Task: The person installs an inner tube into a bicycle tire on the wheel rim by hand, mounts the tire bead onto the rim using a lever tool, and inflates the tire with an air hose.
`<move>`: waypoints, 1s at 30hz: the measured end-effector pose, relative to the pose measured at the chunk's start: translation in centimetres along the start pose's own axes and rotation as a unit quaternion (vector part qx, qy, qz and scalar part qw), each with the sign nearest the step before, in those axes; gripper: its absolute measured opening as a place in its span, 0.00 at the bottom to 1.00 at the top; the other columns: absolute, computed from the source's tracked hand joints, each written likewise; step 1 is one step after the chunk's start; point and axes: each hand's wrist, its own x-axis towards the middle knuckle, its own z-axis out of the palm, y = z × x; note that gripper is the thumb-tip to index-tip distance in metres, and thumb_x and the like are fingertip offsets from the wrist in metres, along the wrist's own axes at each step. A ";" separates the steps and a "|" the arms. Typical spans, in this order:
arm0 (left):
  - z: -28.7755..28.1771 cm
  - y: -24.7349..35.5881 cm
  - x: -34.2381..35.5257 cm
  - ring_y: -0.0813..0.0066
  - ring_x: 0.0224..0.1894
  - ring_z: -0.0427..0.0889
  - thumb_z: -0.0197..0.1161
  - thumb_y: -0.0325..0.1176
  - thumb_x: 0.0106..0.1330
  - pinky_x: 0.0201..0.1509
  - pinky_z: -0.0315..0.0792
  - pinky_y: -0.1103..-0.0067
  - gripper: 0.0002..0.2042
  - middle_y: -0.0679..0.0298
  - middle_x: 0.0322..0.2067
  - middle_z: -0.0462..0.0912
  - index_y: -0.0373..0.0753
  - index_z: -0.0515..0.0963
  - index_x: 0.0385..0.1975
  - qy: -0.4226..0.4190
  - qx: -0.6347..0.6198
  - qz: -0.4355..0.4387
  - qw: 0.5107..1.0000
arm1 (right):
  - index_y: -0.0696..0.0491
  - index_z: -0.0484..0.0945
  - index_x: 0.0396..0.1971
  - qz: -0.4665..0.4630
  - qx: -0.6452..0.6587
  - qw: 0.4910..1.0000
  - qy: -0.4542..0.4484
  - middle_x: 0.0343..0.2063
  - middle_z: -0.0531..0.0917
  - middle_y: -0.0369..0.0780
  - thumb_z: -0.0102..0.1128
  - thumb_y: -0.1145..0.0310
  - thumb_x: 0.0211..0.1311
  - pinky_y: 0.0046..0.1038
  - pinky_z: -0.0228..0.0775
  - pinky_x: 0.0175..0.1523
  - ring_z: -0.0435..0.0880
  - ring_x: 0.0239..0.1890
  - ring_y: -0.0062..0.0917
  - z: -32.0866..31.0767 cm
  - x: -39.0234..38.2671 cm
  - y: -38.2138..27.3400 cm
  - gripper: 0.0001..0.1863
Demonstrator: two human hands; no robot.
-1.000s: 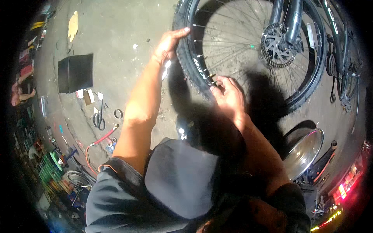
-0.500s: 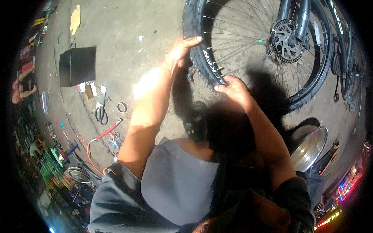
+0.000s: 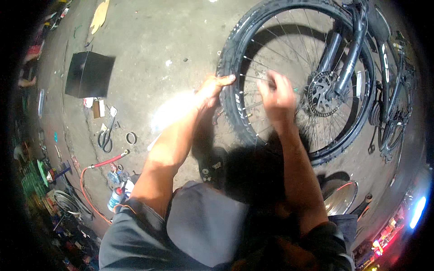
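Note:
A bicycle wheel with a knobby black tire [image 3: 229, 110] stands at the upper right, joined to the bike's fork [image 3: 349, 72]. My left hand [image 3: 210, 92] grips the tire's left side, thumb lying over the tread toward the rim. Over the spokes, inside the rim, my right hand [image 3: 278, 99] is raised and blurred by motion. Its fingers look stretched and apart, with nothing visible in them. A brake disc [image 3: 324, 92] sits at the wheel's hub.
On the concrete floor at left lie a black box [image 3: 88, 74], scissors [image 3: 106, 140], a dark ring [image 3: 131, 137] and a red-handled air hose [image 3: 108, 159]. A spray can [image 3: 115, 198] is by my left elbow. A shiny metal bowl [image 3: 339, 201] lies at lower right.
My right hand has let go of the tire's lower edge and moved up over the spokes. My left hand keeps its hold. The wheel sits lower in view.

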 end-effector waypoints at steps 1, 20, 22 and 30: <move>0.1 0.1 0.1 0.62 0.38 0.81 0.68 0.33 0.55 0.42 0.76 0.67 0.19 0.54 0.37 0.81 0.29 0.75 0.43 0.000 0.007 -0.011 1.000 | 0.62 0.74 0.45 -0.051 0.064 0.995 0.055 0.38 0.79 0.51 0.60 0.55 0.55 0.35 0.70 0.46 0.78 0.41 0.40 0.9 2.5 0.4 0.26; 7.7 12.9 8.1 0.55 0.55 0.72 0.66 0.54 0.52 0.59 0.66 0.70 0.40 0.40 0.50 0.73 0.22 0.66 0.54 0.025 0.448 0.206 0.869 | 0.53 0.80 0.36 0.242 0.004 0.966 -0.093 0.38 0.81 0.51 0.54 0.47 0.53 0.40 0.68 0.50 0.78 0.44 0.46 6.5 11.0 -2.7 0.23; 7.3 13.0 11.1 0.63 0.38 0.80 0.69 0.47 0.53 0.44 0.73 0.73 0.32 0.48 0.38 0.80 0.23 0.72 0.47 0.009 0.369 0.171 0.913 | 0.52 0.79 0.39 0.238 0.008 0.966 -0.099 0.37 0.81 0.50 0.54 0.44 0.54 0.41 0.67 0.50 0.78 0.44 0.46 6.1 10.9 -3.5 0.26; 8.3 13.6 11.0 0.64 0.30 0.79 0.72 0.39 0.50 0.35 0.72 0.70 0.21 0.51 0.28 0.81 0.24 0.79 0.33 0.020 0.269 0.077 0.960 | 0.55 0.79 0.39 -0.071 -0.162 0.980 0.086 0.39 0.80 0.49 0.61 0.54 0.55 0.38 0.67 0.50 0.77 0.43 0.42 -3.1 15.0 -0.7 0.20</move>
